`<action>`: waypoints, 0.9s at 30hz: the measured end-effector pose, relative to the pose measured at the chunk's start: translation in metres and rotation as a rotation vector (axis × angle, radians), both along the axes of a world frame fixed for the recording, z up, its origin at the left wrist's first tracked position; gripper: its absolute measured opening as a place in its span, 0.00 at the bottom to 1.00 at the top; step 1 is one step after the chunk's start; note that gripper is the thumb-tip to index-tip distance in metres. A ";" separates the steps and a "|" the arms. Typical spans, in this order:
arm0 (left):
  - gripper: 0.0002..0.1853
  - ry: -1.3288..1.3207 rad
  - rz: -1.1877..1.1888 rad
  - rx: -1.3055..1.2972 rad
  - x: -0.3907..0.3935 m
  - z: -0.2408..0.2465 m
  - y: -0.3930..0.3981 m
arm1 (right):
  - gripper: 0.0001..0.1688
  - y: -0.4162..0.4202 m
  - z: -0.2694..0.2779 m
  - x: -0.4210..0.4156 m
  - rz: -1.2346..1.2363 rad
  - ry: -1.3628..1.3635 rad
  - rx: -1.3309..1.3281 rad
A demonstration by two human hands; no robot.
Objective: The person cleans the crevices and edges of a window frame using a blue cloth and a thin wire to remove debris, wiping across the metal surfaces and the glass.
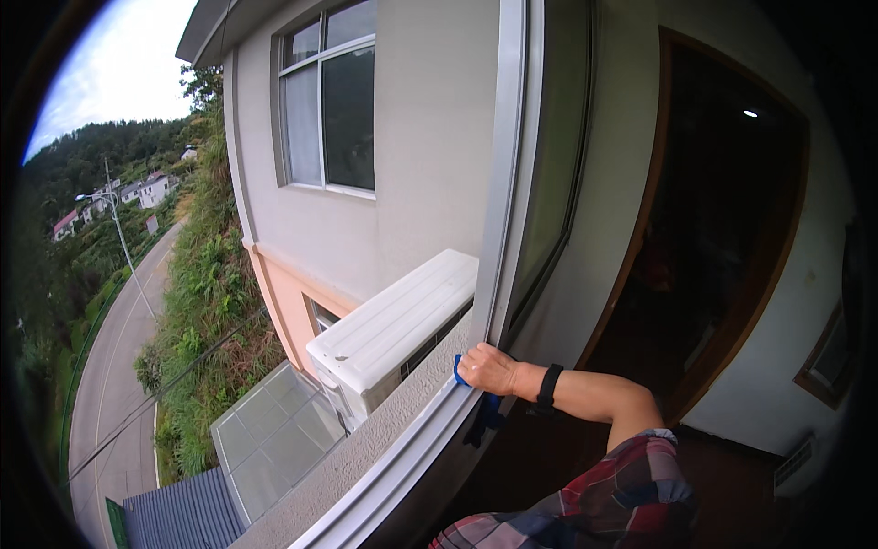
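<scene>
My right hand (488, 368) is closed around a blue cloth (459, 371), pressed on the aluminium window track (405, 425) at the foot of the upright frame. Part of the cloth hangs down on the room side, in shadow. A black band (549, 386) circles my right wrist, and a plaid sleeve (617, 491) covers the upper arm. The sliding window panel (559, 151) stands just beyond the hand. My left hand is out of view.
Outside the rough sill (384, 425) sits a white air-conditioner outdoor unit (398, 316). Below lie a glazed canopy (281, 418), a corrugated roof (185, 511) and a road (123, 357). Indoors, a wooden door frame (648, 199) borders a dark doorway.
</scene>
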State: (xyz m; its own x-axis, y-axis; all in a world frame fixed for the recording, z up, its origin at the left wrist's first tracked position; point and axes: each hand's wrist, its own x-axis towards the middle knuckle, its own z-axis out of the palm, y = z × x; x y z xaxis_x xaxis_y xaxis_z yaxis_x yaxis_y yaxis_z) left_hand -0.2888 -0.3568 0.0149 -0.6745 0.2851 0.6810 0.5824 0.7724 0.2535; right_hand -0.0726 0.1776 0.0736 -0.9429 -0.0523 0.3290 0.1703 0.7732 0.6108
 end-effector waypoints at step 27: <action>0.10 0.125 -0.031 0.085 -0.006 -0.029 -0.032 | 0.11 -0.013 0.343 0.012 -0.199 0.698 0.491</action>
State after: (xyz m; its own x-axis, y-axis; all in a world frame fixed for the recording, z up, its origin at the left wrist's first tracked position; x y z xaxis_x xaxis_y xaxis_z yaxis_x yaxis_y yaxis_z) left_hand -0.2945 -0.3885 -0.0137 -0.5744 0.2424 0.7819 0.6368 0.7325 0.2407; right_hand -0.0602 0.1644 0.4171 -0.5409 -0.1953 0.8181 0.7337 0.3660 0.5724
